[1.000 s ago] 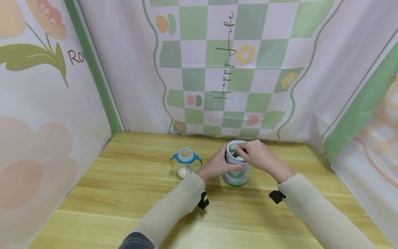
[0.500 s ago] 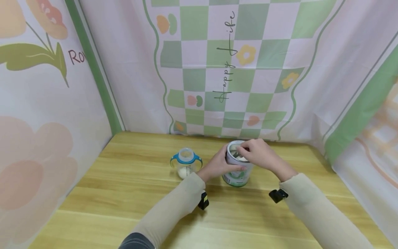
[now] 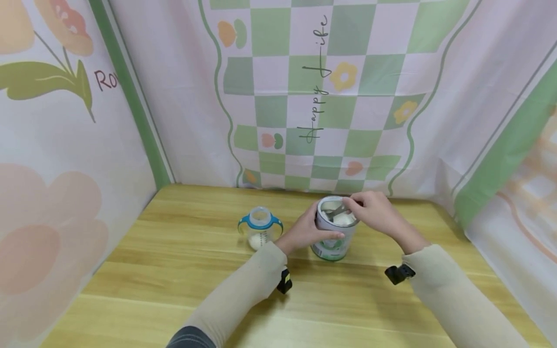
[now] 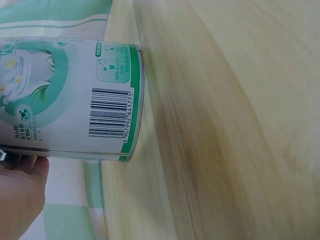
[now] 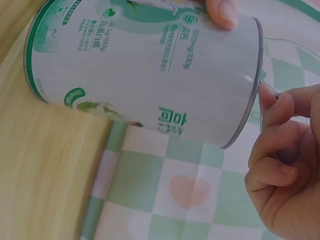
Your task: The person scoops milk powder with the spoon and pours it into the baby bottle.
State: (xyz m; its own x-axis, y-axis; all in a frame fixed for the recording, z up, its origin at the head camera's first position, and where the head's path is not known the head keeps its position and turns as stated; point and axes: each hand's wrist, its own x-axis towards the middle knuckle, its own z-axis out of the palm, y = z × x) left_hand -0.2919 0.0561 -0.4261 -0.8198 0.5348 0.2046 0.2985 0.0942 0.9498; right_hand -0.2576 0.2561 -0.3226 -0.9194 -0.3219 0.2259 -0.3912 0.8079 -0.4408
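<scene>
A white and green milk powder can (image 3: 332,249) stands upright on the table, its top off and white powder (image 3: 344,220) showing inside. My left hand (image 3: 306,233) grips the can round its upper side, thumb across the front. With thumb and fingers, my right hand (image 3: 377,212) pinches the handle of a grey metal spoon (image 3: 337,211) at the can's right rim; the spoon's head lies at the powder inside. In the right wrist view the curled right hand (image 5: 285,165) is beside the rim, and the can wall hides most of the spoon.
Left of the can stands a baby bottle (image 3: 259,229) with a blue two-handled collar, uncapped, some white powder at its bottom. The wooden table (image 3: 174,270) ends at a checked curtain (image 3: 304,121) behind the can.
My right hand has drawn back to the right and slightly up, from over the can's opening to its rim, so more of the spoon shows. My left hand has kept its grip.
</scene>
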